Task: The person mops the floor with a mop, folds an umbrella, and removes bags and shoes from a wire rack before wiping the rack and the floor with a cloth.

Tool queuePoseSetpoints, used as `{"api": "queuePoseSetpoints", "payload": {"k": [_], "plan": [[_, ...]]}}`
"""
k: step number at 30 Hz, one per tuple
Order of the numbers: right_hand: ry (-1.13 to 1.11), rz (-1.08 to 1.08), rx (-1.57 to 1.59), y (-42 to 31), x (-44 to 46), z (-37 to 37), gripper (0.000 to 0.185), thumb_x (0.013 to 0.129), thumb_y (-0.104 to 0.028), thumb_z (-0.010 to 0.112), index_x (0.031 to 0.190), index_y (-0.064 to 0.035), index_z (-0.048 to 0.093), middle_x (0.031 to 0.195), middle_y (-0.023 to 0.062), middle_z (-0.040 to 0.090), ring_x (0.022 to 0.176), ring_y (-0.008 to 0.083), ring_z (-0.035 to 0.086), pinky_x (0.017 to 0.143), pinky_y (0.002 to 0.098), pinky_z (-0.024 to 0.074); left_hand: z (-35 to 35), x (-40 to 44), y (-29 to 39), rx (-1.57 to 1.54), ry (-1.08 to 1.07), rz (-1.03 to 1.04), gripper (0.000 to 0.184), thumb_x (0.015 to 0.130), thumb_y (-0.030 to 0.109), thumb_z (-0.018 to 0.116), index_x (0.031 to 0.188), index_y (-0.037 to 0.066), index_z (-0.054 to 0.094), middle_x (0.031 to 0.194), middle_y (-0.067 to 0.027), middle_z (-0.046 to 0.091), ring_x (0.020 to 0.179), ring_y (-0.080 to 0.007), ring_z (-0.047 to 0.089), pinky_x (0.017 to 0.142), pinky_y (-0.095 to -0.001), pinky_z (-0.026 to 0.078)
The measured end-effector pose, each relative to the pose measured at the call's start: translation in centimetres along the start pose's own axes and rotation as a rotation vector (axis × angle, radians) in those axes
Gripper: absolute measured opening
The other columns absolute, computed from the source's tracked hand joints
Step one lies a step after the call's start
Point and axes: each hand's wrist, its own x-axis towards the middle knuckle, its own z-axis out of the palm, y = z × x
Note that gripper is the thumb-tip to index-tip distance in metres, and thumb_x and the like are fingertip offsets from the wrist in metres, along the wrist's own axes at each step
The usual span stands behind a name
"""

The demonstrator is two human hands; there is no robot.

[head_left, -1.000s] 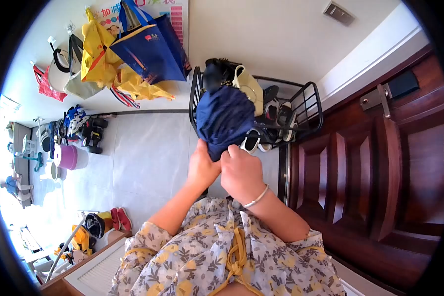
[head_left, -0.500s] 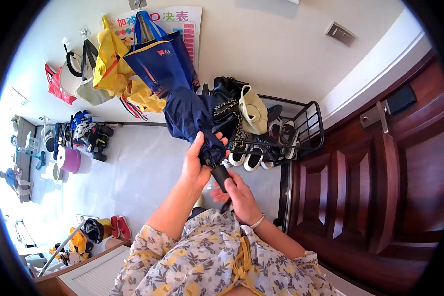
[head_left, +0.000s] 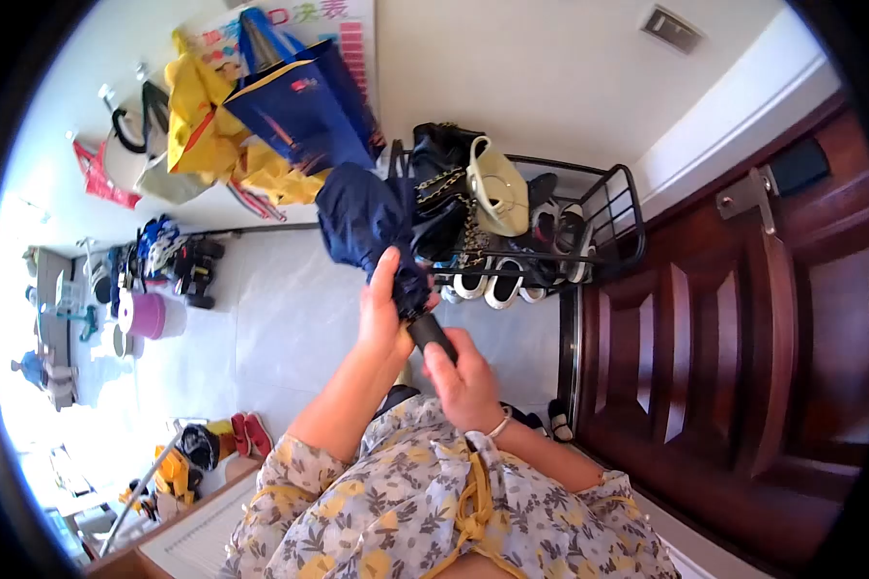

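A folded navy umbrella point(head_left: 362, 214) points up and away from my body, its cloth loosely gathered. My left hand point(head_left: 386, 314) is closed around the lower cloth, thumb lying along it. Just below, my right hand point(head_left: 462, 381) wraps the black handle, whose upper part shows between the two hands. Behind the umbrella, a blue shopping bag point(head_left: 304, 106) hangs on the wall. To its right, a black rack point(head_left: 628, 227) holds shoes, a black bag with a chain point(head_left: 442, 183) and a cream bag point(head_left: 497, 188).
A dark wooden door point(head_left: 724, 357) with a metal handle stands at the right. Yellow garments point(head_left: 198, 116) hang from wall hooks at the upper left. On the floor at left are a pink bucket point(head_left: 143, 316) and red shoes point(head_left: 251, 434).
My right hand has closed more fully around the handle; its fingers were looser, with a dark strap dangling below. The view has shifted slightly. My left hand keeps its hold.
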Motion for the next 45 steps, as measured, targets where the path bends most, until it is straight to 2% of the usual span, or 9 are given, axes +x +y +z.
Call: {"api": "queuePoseSetpoints", "payload": {"k": [9, 14, 22, 25, 26, 33, 37, 41, 45], "plan": [[-0.078, -0.03, 0.032, 2.5, 1.8, 3.5, 0.031, 0.091, -0.025, 0.05, 0.108, -0.0005, 0.043, 0.076, 0.0057, 0.057, 0.066, 0.0131, 0.053, 0.061, 0.0289, 0.0434, -3.2, 1.3, 2.6, 0.125, -0.023, -0.054, 0.043, 0.084, 0.043, 0.06, 0.099, 0.005, 0.049, 0.084, -0.0067, 0.056, 0.068, -0.015, 0.057, 0.053, -0.0263, 0.048], [-0.436, 0.073, 0.22, 2.5, 4.1, 2.9, 0.034, 0.088, -0.024, 0.057, 0.109, -0.001, 0.042, 0.083, 0.0094, 0.059, 0.07, 0.0156, 0.059, 0.064, 0.0291, 0.0459, -2.0, 1.5, 4.5, 0.393, -0.354, -0.055, 0.045, 0.078, 0.03, 0.066, 0.105, -0.001, 0.05, 0.084, -0.0091, 0.058, 0.071, -0.0179, 0.058, 0.064, -0.0295, 0.051], [-0.106, 0.008, 0.374, 4.1, 3.5, -7.8, 0.035, 0.089, -0.01, 0.055, 0.119, -0.0017, 0.039, 0.102, 0.0066, 0.054, 0.09, 0.0144, 0.057, 0.078, 0.0276, 0.0461, 4.9, 6.3, -3.4, 0.724, -0.572, -0.212, 0.051, 0.085, 0.03, 0.062, 0.122, -0.001, 0.046, 0.11, -0.0091, 0.058, 0.098, -0.0175, 0.055, 0.088, -0.0323, 0.043], [-0.085, 0.037, 0.324, 6.6, 4.5, -14.1, 0.031, 0.089, -0.012, 0.054, 0.115, -0.002, 0.042, 0.098, 0.0064, 0.054, 0.086, 0.0141, 0.056, 0.073, 0.0262, 0.0449, 8.1, 8.4, -8.5, 0.759, -0.555, -0.391, 0.063, 0.084, 0.034, 0.063, 0.131, 0.002, 0.036, 0.117, -0.008, 0.054, 0.105, -0.0169, 0.052, 0.09, -0.0349, 0.041], [-0.039, 0.016, 0.291, 8.0, 5.3, -16.7, 0.029, 0.089, -0.013, 0.054, 0.114, -0.0022, 0.043, 0.095, 0.0059, 0.055, 0.083, 0.0133, 0.055, 0.07, 0.0254, 0.0442, 9.7, 8.9, -9.9, 0.735, -0.58, -0.411, 0.088, 0.08, 0.037, 0.068, 0.14, -0.005, 0.018, 0.126, -0.0157, 0.048, 0.111, -0.0222, 0.049, 0.097, -0.035, 0.037], [0.217, 0.155, 0.094, 12.9, 13.0, -33.8, 0.02, 0.086, -0.017, 0.058, 0.1, -0.0043, 0.05, 0.078, 0.0031, 0.059, 0.065, 0.0091, 0.053, 0.059, 0.023, 0.0432, 9.2, 13.2, -19.7, 1.041, -0.224, -0.196, 0.075, 0.081, 0.033, 0.067, 0.135, -0.004, 0.03, 0.123, -0.0157, 0.049, 0.107, -0.0203, 0.052, 0.092, -0.0313, 0.041], [0.293, 0.165, -0.044, 17.5, 18.3, -39.4, 0.016, 0.084, -0.013, 0.057, 0.093, -0.0038, 0.048, 0.073, 0.0042, 0.057, 0.056, 0.0099, 0.053, 0.05, 0.0238, 0.0413, 9.1, 15.0, -18.4, 1.222, 0.115, 0.375, 0.06, 0.074, 0.021, 0.07, 0.122, -0.003, 0.043, 0.104, -0.0155, 0.052, 0.091, -0.022, 0.054, 0.08, -0.0323, 0.045], [0.491, 0.197, -0.118, 19.8, 21.3, -40.0, 0.036, 0.084, -0.015, 0.059, 0.114, -0.0002, 0.046, 0.074, 0.0025, 0.056, 0.059, 0.0095, 0.055, 0.052, 0.024, 0.0434, 9.1, 17.6, -15.4, 1.474, 0.464, 0.751, 0.061, 0.072, 0.025, 0.071, 0.119, -0.001, 0.043, 0.107, -0.0157, 0.045, 0.087, -0.0247, 0.05, 0.08, -0.0359, 0.044], [0.578, 0.178, -0.517, 22.7, 22.9, -39.8, 0.051, 0.084, -0.023, 0.058, 0.124, 0.0017, 0.039, 0.095, 0.0223, 0.06, 0.086, 0.0371, 0.061, 0.077, 0.0414, 0.0477, 8.7, 21.0, -13.9, 1.519, 0.481, 0.586, 0.061, 0.071, 0.037, 0.071, 0.112, -0.004, 0.051, 0.102, -0.0139, 0.054, 0.08, -0.022, 0.056, 0.074, -0.0338, 0.047]]}}
